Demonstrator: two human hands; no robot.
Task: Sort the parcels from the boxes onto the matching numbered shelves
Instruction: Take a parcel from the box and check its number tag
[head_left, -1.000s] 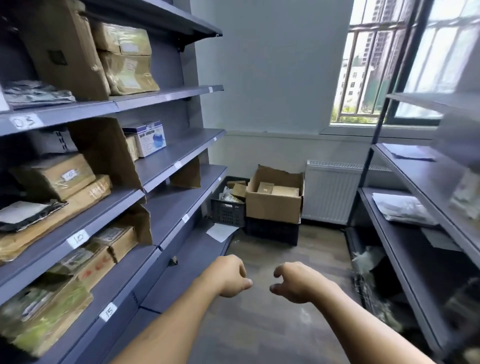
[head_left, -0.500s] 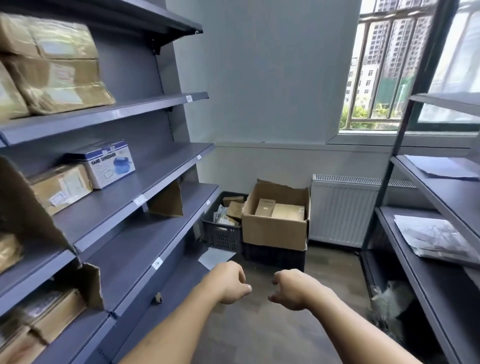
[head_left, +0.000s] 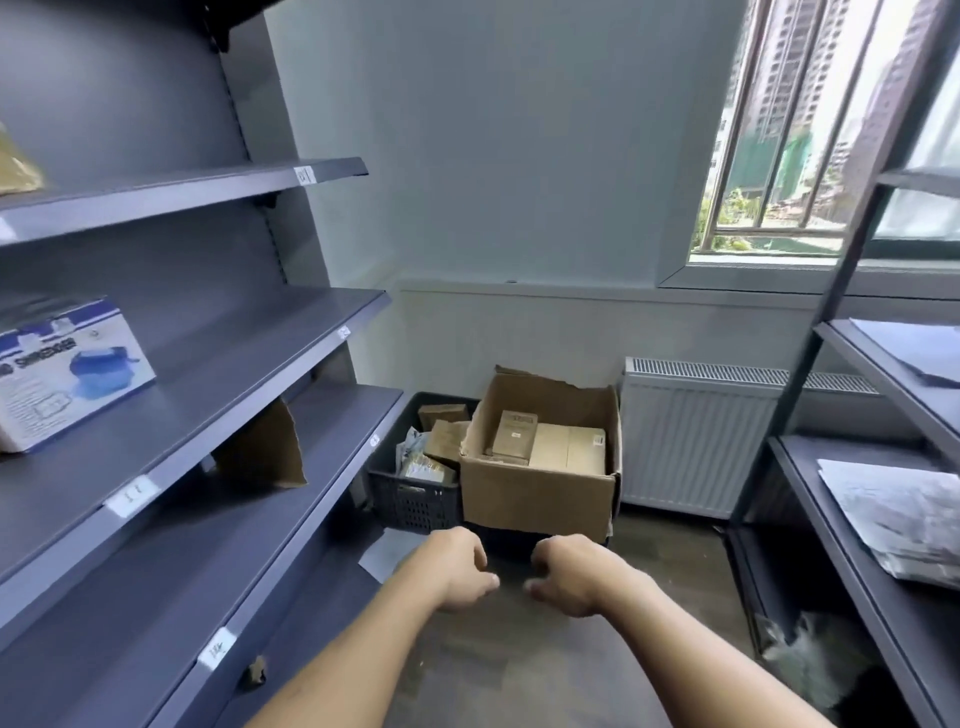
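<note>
Both hands hang low in the centre of the frame, the left hand (head_left: 460, 569) and the right hand (head_left: 566, 579) close together, fingers loosely curled and holding nothing, which suits a person about to make a fresh pick-up. The parcels (head_left: 514, 436) to be sorted lie in the open cardboard box (head_left: 537, 501) just above the hands in the picture, by the far wall, and more sit in the black crate (head_left: 410, 501) at its left side. The box has no lid, so, I judge, a parcel can be lifted straight out. White number tags (head_left: 130, 496) on the shelf (head_left: 218, 395) edges at left mark where each belongs.
</note>
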